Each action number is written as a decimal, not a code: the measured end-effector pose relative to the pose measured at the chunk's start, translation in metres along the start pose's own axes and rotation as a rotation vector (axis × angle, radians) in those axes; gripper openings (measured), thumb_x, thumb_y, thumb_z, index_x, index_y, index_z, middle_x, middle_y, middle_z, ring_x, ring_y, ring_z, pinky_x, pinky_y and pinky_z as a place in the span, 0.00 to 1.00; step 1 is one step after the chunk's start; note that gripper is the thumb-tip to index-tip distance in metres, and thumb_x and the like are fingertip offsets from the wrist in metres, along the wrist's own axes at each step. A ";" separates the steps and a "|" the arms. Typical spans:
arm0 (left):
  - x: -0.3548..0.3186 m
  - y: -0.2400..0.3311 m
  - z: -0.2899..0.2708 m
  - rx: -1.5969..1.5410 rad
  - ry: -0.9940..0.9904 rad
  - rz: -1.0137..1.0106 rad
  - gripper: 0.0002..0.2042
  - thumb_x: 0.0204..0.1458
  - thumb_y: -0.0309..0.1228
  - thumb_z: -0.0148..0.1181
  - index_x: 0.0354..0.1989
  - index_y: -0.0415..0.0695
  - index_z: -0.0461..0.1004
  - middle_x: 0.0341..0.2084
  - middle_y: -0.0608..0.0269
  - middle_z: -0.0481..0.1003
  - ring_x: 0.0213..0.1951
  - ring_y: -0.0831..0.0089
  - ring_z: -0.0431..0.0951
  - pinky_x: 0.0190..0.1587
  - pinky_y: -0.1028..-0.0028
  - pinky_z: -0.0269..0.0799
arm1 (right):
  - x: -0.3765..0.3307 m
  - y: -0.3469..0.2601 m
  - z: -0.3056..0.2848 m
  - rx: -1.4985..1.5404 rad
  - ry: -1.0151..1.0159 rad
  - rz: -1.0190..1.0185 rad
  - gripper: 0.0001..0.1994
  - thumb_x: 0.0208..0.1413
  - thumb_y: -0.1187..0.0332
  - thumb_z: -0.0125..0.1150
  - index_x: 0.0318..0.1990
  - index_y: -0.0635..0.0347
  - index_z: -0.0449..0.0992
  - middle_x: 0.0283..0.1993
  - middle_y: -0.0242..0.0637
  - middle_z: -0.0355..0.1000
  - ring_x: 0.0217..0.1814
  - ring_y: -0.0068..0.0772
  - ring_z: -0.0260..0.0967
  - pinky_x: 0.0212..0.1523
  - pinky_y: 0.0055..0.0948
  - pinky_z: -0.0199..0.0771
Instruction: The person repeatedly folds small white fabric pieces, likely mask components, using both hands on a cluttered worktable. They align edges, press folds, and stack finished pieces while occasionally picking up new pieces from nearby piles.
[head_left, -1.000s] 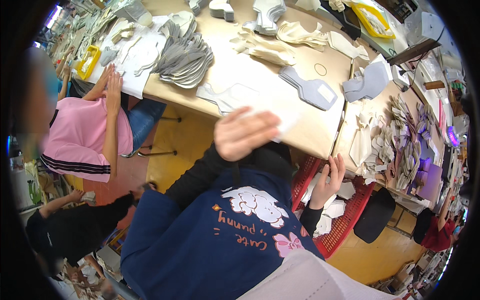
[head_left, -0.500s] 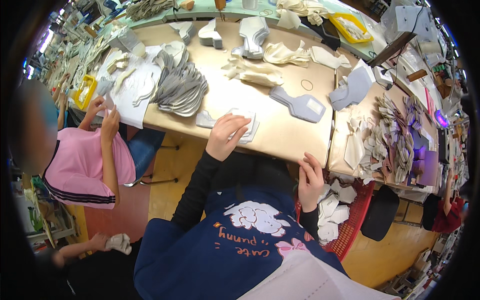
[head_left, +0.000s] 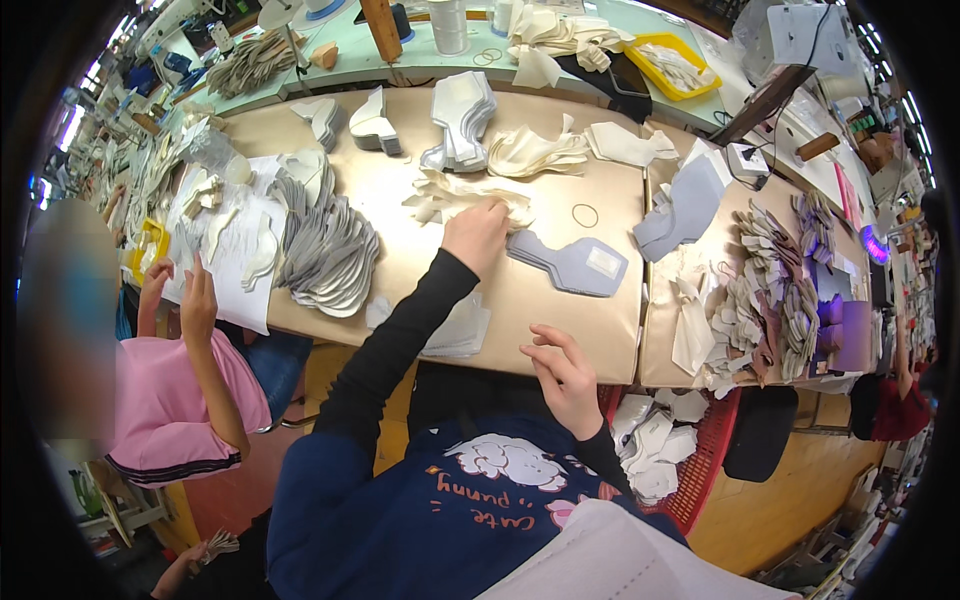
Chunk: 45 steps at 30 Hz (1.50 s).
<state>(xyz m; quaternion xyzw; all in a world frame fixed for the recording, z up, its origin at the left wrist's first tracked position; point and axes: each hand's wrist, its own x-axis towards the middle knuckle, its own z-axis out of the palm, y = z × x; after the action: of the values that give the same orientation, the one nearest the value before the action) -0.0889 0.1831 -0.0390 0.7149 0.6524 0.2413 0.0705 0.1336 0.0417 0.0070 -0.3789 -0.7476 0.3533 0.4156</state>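
Observation:
My left hand (head_left: 477, 238) reaches over the table, fingers bent down and closed at the right end of a pile of limp cream cut pieces (head_left: 440, 195); its fingertips are partly hidden. Under my left forearm, at the table's near edge, lies a small stack of pale grey-white cut pieces (head_left: 462, 330). My right hand (head_left: 562, 378) hovers empty by the near edge, its fingers loosely apart. Between the hands and beyond rests a grey paddle-shaped stack (head_left: 575, 265) with a small pale rectangle on top. A rubber band (head_left: 585, 215) lies behind it.
A fanned grey stack (head_left: 325, 245) lies left, near a person in a pink shirt (head_left: 190, 400). Taller shaped stacks (head_left: 462, 110) stand toward the back. A red basket (head_left: 700, 470) of white pieces is beside my right arm. Heaped pieces (head_left: 760, 300) cover the right table.
My left hand has moved from the near stack forward to the cream pieces. My right hand has come left and over the table edge. The whole view has shifted slightly.

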 end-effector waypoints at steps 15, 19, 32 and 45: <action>-0.013 -0.042 -0.001 -1.284 -0.057 -0.504 0.12 0.58 0.24 0.67 0.49 0.33 0.79 0.36 0.61 0.82 0.35 0.78 0.81 0.39 0.78 0.79 | 0.126 0.101 0.084 0.315 0.051 0.225 0.21 0.65 0.78 0.57 0.66 0.64 0.71 0.57 0.40 0.73 0.49 0.25 0.76 0.50 0.23 0.77; -0.010 -0.046 0.006 -1.333 -0.122 -0.436 0.13 0.59 0.23 0.65 0.52 0.33 0.78 0.38 0.61 0.81 0.37 0.78 0.80 0.40 0.78 0.78 | 0.120 0.106 0.084 0.456 0.056 0.295 0.22 0.66 0.78 0.56 0.67 0.66 0.69 0.57 0.38 0.73 0.49 0.23 0.75 0.50 0.22 0.76; -0.014 -0.060 0.019 -1.406 -0.173 -0.449 0.11 0.62 0.22 0.60 0.51 0.34 0.79 0.44 0.68 0.78 0.40 0.79 0.79 0.45 0.76 0.78 | 0.121 0.112 0.090 0.561 0.119 0.313 0.20 0.64 0.78 0.58 0.63 0.67 0.72 0.53 0.41 0.76 0.48 0.26 0.77 0.48 0.25 0.78; -0.013 -0.052 0.021 -1.458 -0.088 -0.556 0.09 0.62 0.25 0.62 0.47 0.35 0.78 0.32 0.68 0.79 0.32 0.83 0.75 0.36 0.81 0.72 | 0.121 0.114 0.091 0.629 0.105 0.320 0.22 0.63 0.80 0.57 0.65 0.66 0.71 0.54 0.43 0.75 0.50 0.28 0.77 0.50 0.26 0.78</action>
<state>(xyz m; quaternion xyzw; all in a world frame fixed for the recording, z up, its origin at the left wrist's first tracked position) -0.1265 0.1822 -0.0824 0.3073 0.4808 0.5540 0.6062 0.0396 0.1793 -0.0834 -0.3623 -0.5110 0.6069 0.4892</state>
